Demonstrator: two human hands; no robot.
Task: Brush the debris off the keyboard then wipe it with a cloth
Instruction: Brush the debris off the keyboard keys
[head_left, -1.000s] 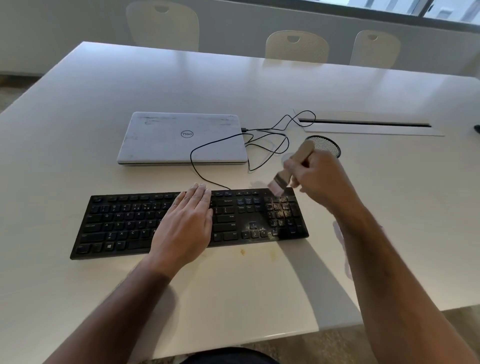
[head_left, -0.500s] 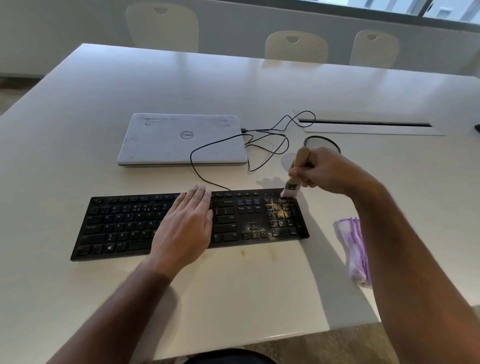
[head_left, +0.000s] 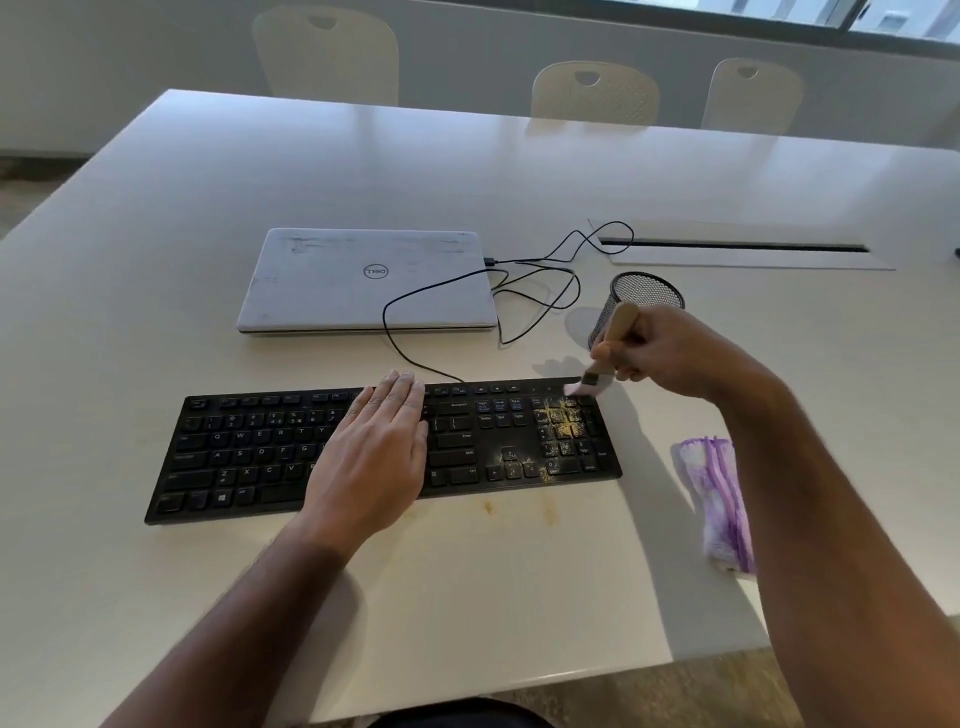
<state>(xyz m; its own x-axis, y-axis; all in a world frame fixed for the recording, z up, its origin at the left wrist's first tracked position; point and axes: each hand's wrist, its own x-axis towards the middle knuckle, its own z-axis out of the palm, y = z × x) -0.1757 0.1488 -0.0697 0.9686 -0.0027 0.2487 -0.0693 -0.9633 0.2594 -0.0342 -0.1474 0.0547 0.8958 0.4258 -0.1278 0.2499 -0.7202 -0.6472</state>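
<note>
White and broad, the meeting table (head_left: 467, 171) carries the black keyboard (head_left: 384, 452) square in front of me, near its front edge; yellow debris (head_left: 558, 421) lies thick over the number pad at its right end, with more grains scattered by the arrow keys and a couple of faint smudges on the table just in front; my left hand (head_left: 376, 452) lies flat on the middle keys, fingers straight and together, steadying the board and gripping nothing; my right hand (head_left: 660, 353) is curled round the wooden handle of the brush (head_left: 605, 353), whose pale bristles reach the far right corner of the keyboard, just above the dirtiest keys; I judge the brushing barely begun, since most of the grit sits where it fell, and the wiping not yet started; the purple cloth (head_left: 719, 504) lies untouched on the table to the right, partly behind my forearm; farther out stand a black mesh cup (head_left: 649, 296), a closed laptop (head_left: 363, 280) with its looping cable (head_left: 540, 291), and pale chairs (head_left: 595, 93) beyond.
</note>
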